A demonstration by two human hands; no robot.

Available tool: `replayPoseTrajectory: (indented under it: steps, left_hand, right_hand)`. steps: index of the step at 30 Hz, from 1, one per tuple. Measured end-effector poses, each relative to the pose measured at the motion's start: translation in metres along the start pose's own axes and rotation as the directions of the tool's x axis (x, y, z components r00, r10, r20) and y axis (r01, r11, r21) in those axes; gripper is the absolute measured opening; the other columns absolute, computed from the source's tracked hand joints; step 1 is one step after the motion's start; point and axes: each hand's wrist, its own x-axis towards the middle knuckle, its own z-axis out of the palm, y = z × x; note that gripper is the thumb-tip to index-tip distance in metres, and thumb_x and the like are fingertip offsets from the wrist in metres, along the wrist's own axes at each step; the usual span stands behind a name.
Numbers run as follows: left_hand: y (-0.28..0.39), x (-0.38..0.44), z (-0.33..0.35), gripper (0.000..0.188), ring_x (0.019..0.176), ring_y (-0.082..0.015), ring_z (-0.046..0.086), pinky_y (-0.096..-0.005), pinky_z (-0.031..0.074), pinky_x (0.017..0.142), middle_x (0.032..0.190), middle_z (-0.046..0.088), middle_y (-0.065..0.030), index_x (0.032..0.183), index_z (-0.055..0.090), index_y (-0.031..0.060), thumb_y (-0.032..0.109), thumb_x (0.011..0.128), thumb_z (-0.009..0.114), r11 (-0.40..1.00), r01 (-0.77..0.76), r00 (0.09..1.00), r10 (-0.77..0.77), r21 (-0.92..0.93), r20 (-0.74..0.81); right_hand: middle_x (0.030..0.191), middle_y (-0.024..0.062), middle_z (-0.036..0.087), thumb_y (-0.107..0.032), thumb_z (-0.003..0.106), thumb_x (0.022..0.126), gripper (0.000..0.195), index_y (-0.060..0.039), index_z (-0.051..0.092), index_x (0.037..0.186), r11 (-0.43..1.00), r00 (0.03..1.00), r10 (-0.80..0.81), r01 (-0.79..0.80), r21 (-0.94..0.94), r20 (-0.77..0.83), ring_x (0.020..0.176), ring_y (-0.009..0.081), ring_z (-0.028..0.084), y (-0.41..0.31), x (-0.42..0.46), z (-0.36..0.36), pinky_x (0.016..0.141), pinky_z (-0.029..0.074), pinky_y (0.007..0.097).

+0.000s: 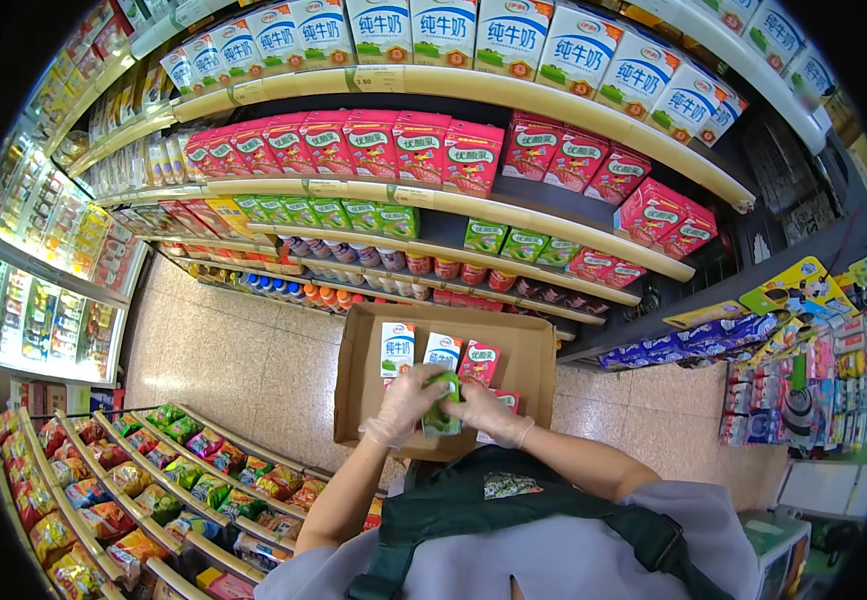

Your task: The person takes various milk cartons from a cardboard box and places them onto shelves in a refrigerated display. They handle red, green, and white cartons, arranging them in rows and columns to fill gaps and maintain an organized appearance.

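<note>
Both my hands wear thin see-through gloves and meet over a shallow cardboard tray box [358, 360]. Between them is a small green drink carton [442, 421], tilted, its sides partly covered by fingers. My left hand [403, 403] grips it from the left, and my right hand [487, 412] holds its right side. Behind the hands, a white milk carton [398, 349] lies in the box, with a second white carton [445, 348] and a pink drink carton [480, 361] to its right. Another pink carton [508, 397] shows partly beside my right hand.
Ahead stands a shelf unit with white milk cartons [381, 34], pink cartons [328, 142] and green cartons [486, 235], with gaps in the rows. A snack rack [178, 480] is at lower left, a lit cooler [43, 300] at far left. Hanging blue packets [688, 341] jut out on the right.
</note>
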Motion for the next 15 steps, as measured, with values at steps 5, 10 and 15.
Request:
replayPoseTrajectory:
  steps: [5,10,15]
  left_hand:
    - [-0.029,-0.015,0.04,0.034,0.108,-0.0355,0.066,-0.0395,0.051,0.096,0.113,0.07,-0.0195,0.122,0.069,0.0078,0.009,0.088,0.065,0.976,-0.171,0.985,0.168,0.134,0.033]
    - [-0.03,-0.008,0.049,0.028,0.106,-0.0347,0.066,-0.0459,0.053,0.09,0.109,0.07,-0.0192,0.114,0.071,0.0132,0.015,0.087,0.063,0.861,-0.206,0.978,0.2,0.464,0.063]
    - [-0.003,0.003,0.037,0.022,0.095,-0.0348,0.068,-0.048,0.055,0.079,0.095,0.07,-0.0168,0.108,0.072,0.014,0.018,0.09,0.06,0.791,-0.136,0.966,-0.028,0.596,0.258]
  right_hand:
    - [0.075,0.0114,0.067,-0.03,0.064,0.093,0.035,0.0042,0.065,0.099,0.885,0.93,0.367,-0.345,-0.312,0.014,0.061,0.0201,0.065,0.036,-0.003,0.013,0.057,0.053,0.0355]
    - [0.069,0.0175,0.069,-0.023,0.056,0.093,0.033,0.0077,0.067,0.087,0.813,0.904,0.423,-0.41,-0.413,-0.066,0.061,0.0262,0.07,0.041,-0.001,0.012,0.057,0.057,0.0385]
    - [0.068,0.0193,0.07,-0.012,0.051,0.088,0.028,0.0082,0.069,0.08,0.832,0.897,0.44,-0.389,-0.396,0.045,0.06,0.0274,0.071,0.017,-0.006,0.003,0.055,0.058,0.0387]
